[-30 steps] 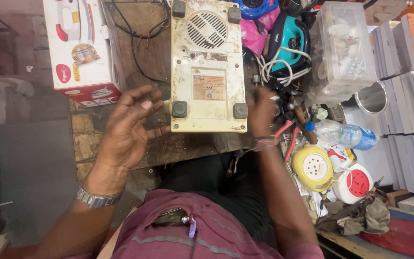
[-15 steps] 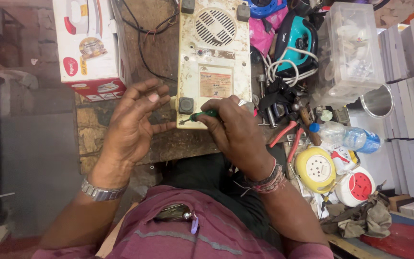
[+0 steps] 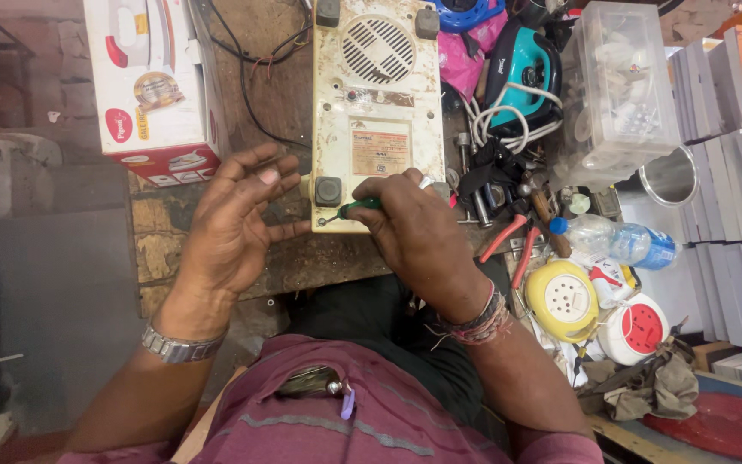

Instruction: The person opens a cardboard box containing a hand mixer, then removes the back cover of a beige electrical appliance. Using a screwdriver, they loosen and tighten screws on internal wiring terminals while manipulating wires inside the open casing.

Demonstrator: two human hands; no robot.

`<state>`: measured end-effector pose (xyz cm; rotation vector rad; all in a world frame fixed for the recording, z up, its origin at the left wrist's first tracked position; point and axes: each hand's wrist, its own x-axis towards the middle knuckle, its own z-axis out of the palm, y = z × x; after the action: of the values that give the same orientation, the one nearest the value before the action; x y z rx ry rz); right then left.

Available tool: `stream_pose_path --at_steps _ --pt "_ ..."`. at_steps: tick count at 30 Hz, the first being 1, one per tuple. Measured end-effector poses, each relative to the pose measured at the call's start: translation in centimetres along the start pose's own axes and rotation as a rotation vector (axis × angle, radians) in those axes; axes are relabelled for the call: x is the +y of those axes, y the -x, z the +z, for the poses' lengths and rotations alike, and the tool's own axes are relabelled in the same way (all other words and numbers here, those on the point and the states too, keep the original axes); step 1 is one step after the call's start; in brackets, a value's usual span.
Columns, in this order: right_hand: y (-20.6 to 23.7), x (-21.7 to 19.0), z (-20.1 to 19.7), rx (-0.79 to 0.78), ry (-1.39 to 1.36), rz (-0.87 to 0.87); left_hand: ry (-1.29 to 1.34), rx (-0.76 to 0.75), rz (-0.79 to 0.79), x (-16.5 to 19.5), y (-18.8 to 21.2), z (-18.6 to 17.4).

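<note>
Right hand (image 3: 422, 232) fingers pinched shut on one green-handled screwdriver (image 3: 352, 209), tip angled toward the near left corner of the single cream appliance (image 3: 377, 112) lying underside-up on the wooden bench (image 3: 259, 103), beside its black rubber foot (image 3: 328, 191). Left hand (image 3: 234, 223) spread, fingers apart, fingertips just beside that corner, seemingly steadying it. Three feet visible; beyond, one white carton (image 3: 152, 82), one water bottle (image 3: 620, 241).

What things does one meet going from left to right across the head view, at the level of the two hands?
Left hand → green screwdriver → right hand → red pliers → water bottle → stack of grey boxes.
</note>
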<state>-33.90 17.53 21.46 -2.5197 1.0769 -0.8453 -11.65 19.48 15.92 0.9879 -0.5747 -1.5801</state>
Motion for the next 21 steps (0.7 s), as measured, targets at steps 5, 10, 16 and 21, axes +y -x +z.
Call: stream_pose_path --at_steps 5,10,16,21 --pt "-0.6 -0.6 -1.2 -0.195 0.105 -0.243 0.018 -0.007 -0.008 0.1 -0.2 -0.1" --pt "-0.9 -1.2 -0.4 -0.231 -0.048 -0.203 0.023 -0.003 -0.021 0.3 -0.1 0.0" --pt "-0.6 -0.3 -0.4 -0.218 -0.115 -0.132 0.036 0.006 -0.032 0.1 -0.1 -0.1" --pt "-0.6 -0.5 0.3 -0.241 -0.057 -0.186 0.053 0.007 -0.036 -0.1 -0.4 -0.3"
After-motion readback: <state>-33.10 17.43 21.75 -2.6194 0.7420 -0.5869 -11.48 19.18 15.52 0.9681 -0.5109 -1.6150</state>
